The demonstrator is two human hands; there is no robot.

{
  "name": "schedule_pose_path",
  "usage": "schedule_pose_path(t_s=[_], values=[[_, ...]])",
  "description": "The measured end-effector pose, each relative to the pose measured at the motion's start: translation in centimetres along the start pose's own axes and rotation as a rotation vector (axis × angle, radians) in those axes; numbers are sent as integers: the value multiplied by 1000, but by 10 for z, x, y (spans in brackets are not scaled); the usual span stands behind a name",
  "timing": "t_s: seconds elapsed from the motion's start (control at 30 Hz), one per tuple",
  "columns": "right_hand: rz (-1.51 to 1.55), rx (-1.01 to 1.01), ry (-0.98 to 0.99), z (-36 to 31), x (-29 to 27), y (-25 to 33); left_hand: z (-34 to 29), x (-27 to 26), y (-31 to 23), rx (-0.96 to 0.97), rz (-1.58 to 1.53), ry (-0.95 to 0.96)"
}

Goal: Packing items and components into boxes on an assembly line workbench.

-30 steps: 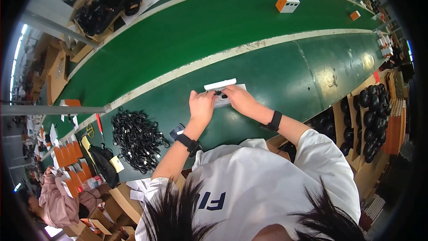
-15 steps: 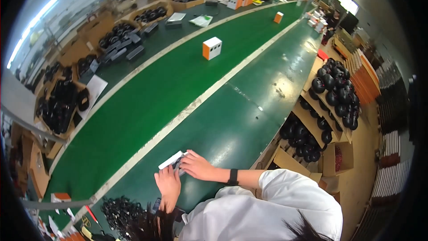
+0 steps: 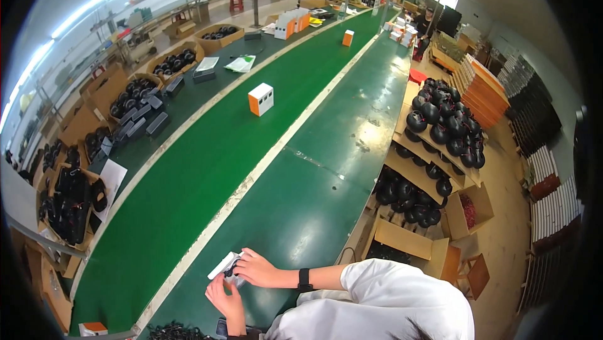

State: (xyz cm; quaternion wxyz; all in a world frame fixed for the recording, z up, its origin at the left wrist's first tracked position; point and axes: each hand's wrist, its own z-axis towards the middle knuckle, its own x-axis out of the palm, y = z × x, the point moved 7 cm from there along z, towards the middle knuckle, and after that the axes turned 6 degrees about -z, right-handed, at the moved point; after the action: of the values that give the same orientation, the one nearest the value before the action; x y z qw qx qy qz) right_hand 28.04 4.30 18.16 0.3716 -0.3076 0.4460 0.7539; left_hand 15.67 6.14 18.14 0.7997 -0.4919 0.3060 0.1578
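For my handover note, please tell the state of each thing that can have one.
White box: looks open
Left hand: at white box, grip unclear
Right hand: at white box, grip unclear
Larger orange-white box on green belt: standing, looks closed
Carton with red contents: open
Black cables: tangled

- White box (image 3: 220,266) at the fingers (image 3: 245,265): smooth, card-like.
- Tabletop (image 3: 295,205) beneath the fingers: smooth, glossy.
- Belt (image 3: 182,195) beyond the fingers: smooth, nearly matt.
- Cables (image 3: 173,332) left of the fingers: black plastic.
- Round shells (image 3: 433,114) far right of the fingers: glossy plastic.
- Carton (image 3: 402,237) right of the fingers: matt cardboard.
- Sleeve (image 3: 377,277) behind the fingers: matt cloth.
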Motion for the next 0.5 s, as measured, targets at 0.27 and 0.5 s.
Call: schedule_pose_path(t_s=[0.27,0.5], values=[[-160,-102,192,1,9,0,-12,3,-12,104,82,106],[21,-131,30,9,-9,-5,4,9,-9,115,105,62]])
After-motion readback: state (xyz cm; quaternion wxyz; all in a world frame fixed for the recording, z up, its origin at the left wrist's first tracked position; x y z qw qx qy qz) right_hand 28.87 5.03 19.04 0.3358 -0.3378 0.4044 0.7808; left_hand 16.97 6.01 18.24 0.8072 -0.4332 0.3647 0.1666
